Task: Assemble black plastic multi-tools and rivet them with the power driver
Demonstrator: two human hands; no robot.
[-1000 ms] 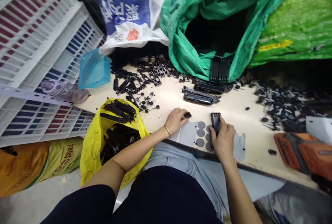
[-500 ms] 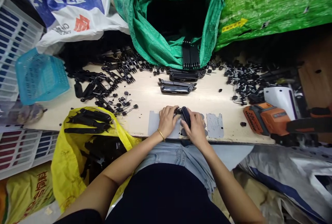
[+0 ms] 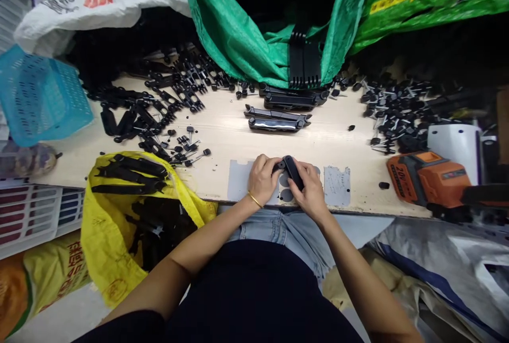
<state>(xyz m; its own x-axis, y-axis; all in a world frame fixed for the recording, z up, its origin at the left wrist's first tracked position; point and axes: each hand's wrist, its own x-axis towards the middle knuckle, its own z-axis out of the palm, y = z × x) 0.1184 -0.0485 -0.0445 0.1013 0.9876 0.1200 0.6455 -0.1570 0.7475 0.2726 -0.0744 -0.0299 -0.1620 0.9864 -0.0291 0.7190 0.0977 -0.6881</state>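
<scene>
My right hand (image 3: 309,188) is closed round a long black plastic part (image 3: 293,172), which slants over the front edge of the bench. Just left of it, my left hand (image 3: 262,179) pinches a small black piece (image 3: 281,164) against the upper end of that part. Most of the small piece is hidden by my fingers. Grey flat plates lie under and beside both hands, one on the left (image 3: 237,179) and one with writing on the right (image 3: 336,186). Farther back, black assembled parts (image 3: 278,122) lie in a short row.
Loose black pieces (image 3: 191,86) spread over the back left, and black-headed pins (image 3: 392,115) over the right. An orange power tool (image 3: 431,178) lies at the right. A yellow bag (image 3: 95,226) stands front left, a green bag (image 3: 238,41) behind, a blue basket (image 3: 43,96) far left.
The view has shifted, nearer the bench. My left hand has closed in a pinch at the upper end of the long black part, which my right hand still holds.
</scene>
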